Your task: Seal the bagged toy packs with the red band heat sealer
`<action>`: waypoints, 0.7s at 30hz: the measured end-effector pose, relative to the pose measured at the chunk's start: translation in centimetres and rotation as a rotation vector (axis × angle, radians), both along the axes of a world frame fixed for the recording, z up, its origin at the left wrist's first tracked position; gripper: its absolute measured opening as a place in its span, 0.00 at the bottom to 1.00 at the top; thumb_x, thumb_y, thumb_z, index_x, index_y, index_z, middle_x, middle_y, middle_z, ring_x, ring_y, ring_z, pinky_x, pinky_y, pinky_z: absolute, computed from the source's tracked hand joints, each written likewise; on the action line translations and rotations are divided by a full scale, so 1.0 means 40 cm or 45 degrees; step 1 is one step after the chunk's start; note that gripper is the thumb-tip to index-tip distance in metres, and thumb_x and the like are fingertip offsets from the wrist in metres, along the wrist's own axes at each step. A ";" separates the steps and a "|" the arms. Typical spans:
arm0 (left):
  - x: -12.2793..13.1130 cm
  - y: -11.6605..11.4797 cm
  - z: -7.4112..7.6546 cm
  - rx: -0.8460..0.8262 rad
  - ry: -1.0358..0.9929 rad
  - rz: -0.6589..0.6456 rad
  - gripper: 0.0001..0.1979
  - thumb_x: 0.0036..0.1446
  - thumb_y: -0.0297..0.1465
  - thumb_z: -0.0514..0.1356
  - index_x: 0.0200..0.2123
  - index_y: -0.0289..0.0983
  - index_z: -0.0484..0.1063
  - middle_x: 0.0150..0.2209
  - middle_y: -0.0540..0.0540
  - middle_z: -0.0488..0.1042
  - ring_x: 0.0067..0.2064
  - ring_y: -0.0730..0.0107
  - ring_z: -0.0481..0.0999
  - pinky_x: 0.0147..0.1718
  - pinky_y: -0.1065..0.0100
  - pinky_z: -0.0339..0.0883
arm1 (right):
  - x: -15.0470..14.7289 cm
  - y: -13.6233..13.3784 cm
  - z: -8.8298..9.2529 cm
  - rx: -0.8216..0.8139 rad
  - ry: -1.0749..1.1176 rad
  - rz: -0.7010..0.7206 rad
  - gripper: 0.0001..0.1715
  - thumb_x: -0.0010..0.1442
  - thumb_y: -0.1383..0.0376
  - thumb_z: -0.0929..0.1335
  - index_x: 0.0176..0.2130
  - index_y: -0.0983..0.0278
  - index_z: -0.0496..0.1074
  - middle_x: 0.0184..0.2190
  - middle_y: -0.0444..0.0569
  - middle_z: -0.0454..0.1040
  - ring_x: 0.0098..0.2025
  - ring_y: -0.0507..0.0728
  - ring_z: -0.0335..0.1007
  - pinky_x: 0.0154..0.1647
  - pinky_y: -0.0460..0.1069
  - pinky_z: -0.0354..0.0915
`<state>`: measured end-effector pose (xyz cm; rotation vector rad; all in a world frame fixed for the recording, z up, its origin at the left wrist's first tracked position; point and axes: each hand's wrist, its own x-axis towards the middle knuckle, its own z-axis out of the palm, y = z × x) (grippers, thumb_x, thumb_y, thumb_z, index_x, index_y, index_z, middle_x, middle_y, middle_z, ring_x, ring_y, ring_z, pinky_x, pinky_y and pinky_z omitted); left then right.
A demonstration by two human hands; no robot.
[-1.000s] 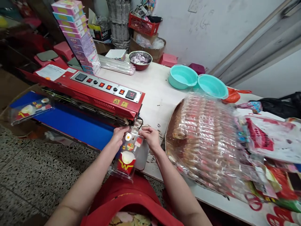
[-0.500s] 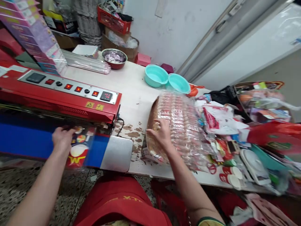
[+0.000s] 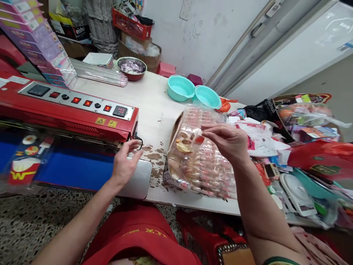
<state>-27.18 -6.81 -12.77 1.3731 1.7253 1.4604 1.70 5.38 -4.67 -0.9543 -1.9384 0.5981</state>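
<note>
My right hand (image 3: 230, 141) pinches a clear plastic packet (image 3: 184, 146) by its right edge; small yellow, brown and red pieces show inside. That packet is above a cardboard box (image 3: 172, 127) filled with rows of clear plastic packs (image 3: 212, 173). Holding nothing, my left hand (image 3: 125, 162) hovers with fingers apart at the right end of the red sealing machine (image 3: 110, 129), over a metal plate (image 3: 138, 180). On the blue conveyor belt (image 3: 74, 167), at far left, lies a clear packet with a red fries-box picture (image 3: 24, 169).
Two turquoise basins (image 3: 180, 88) and a metal bowl (image 3: 132, 68) stand along the back of the table. To the right are a pile of bags and wrappers (image 3: 256, 138) and a white scale (image 3: 298, 193). Stacked purple boxes (image 3: 46, 48) rise behind the machine.
My left hand has let go of the fries packet and moved right; that packet has travelled left along the belt. My right hand has moved right and up and now holds a packet from the box.
</note>
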 end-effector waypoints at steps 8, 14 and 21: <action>0.026 0.069 0.083 -0.299 -0.965 -0.230 0.19 0.41 0.38 0.71 0.36 0.32 0.78 0.37 0.39 0.79 0.33 0.66 0.77 0.30 0.70 0.69 | -0.215 -0.104 -0.097 -0.531 0.250 0.210 0.07 0.49 0.59 0.76 0.29 0.59 0.81 0.31 0.48 0.81 0.33 0.59 0.78 0.36 0.53 0.74; -0.064 0.011 -0.063 -0.646 -1.231 0.153 0.14 0.32 0.29 0.71 0.28 0.31 0.77 0.32 0.38 0.80 0.27 0.67 0.76 0.23 0.70 0.67 | -0.328 -0.157 -0.283 -0.975 0.402 0.185 0.11 0.42 0.58 0.78 0.27 0.60 0.81 0.30 0.49 0.81 0.34 0.60 0.78 0.38 0.54 0.73; -0.129 0.018 -0.154 -0.561 -1.263 0.468 0.12 0.36 0.26 0.70 0.26 0.32 0.73 0.22 0.46 0.76 0.23 0.71 0.75 0.23 0.72 0.68 | -0.448 -0.148 -0.386 -1.266 0.554 0.075 0.21 0.33 0.56 0.80 0.26 0.65 0.77 0.23 0.48 0.78 0.25 0.56 0.73 0.28 0.50 0.70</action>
